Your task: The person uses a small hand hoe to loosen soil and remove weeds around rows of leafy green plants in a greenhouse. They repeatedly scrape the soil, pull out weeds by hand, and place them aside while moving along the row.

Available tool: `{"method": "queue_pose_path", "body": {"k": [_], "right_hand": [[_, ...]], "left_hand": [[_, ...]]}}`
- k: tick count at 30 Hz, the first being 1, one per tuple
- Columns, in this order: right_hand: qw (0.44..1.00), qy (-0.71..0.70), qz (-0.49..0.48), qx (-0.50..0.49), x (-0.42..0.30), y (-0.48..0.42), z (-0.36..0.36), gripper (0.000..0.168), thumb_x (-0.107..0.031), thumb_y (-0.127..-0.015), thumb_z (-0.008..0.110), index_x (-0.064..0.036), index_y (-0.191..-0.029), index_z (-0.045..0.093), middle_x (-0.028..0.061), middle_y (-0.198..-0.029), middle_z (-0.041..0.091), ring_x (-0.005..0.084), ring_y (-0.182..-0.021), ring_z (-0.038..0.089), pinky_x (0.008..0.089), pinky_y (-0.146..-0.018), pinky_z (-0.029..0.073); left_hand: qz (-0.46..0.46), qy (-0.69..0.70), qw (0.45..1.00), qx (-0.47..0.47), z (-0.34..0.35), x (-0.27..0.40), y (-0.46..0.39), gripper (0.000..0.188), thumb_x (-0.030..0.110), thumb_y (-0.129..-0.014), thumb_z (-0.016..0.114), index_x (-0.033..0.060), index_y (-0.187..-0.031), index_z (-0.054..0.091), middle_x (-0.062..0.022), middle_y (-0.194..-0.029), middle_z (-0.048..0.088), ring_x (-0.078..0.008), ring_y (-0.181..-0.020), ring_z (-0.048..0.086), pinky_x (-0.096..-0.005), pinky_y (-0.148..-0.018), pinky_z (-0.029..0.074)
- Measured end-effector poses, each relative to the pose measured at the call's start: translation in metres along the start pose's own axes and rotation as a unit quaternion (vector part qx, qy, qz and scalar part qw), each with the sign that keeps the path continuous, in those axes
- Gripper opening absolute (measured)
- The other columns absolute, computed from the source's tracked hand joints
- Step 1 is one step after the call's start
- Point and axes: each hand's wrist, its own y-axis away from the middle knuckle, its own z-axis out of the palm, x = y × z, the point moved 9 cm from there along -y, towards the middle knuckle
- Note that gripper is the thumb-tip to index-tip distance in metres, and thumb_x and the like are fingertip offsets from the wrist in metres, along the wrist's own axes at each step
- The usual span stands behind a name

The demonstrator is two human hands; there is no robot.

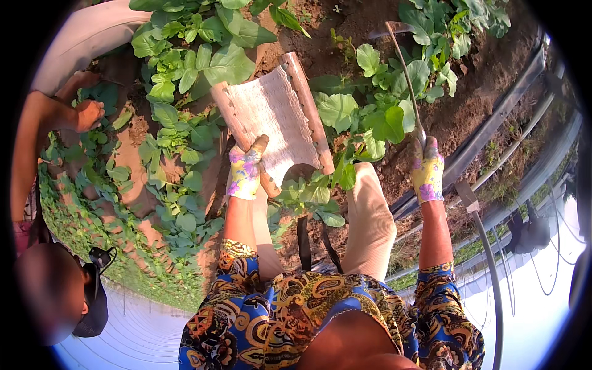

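Observation:
My left hand (246, 169), in a yellow floral glove, grips the lower left edge of a pale woven panel (273, 111) with a brown wooden-looking bar along each side; the thumb lies on top. At the right, my right hand (428, 171), in a matching glove, is closed round the handle end of a thin-shafted hand hoe (408, 76). The tool's blade rests at the upper end, near the soil and leaves. Broad-leaved green plants (340, 111) grow between the panel and the tool, partly behind the panel.
A co-worker's hand (90, 115) reaches among leafy plants at the left. Rows of green plants (185, 171) run over brown soil. A long dark rail (495, 104) crosses the right side. My knee (370, 212) is between my arms. A curved pipe (492, 277) rises at lower right.

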Motion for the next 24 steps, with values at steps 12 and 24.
{"method": "queue_pose_path", "body": {"k": [12,24], "right_hand": [[0.980,0.174,-0.088,-0.033,-0.091,-0.179,0.102,0.028,-0.020,-0.089,0.044,-0.003,-0.111,0.046,0.0224,-0.097,0.063,0.0384,-0.093,0.061,0.0449,-0.079,0.047],[0.988,-0.126,0.001,-0.084,-0.063,-0.150,0.120,0.040,-0.041,-0.089,0.052,-0.003,-0.098,0.046,0.0131,-0.072,0.057,0.0243,-0.059,0.057,0.0360,-0.054,0.046]], "left_hand": [[-0.003,-0.076,0.996,-0.039,0.010,0.033,0.007,0.042,0.018,-0.078,0.072,0.0013,-0.113,0.056,-0.0038,-0.102,0.059,-0.0119,-0.087,0.055,-0.0275,-0.076,0.046],[-0.064,-0.046,0.997,-0.027,0.017,0.041,0.009,0.034,0.017,-0.079,0.069,-0.0001,-0.107,0.058,-0.0016,-0.093,0.059,-0.0109,-0.079,0.053,-0.0263,-0.071,0.043]]}}
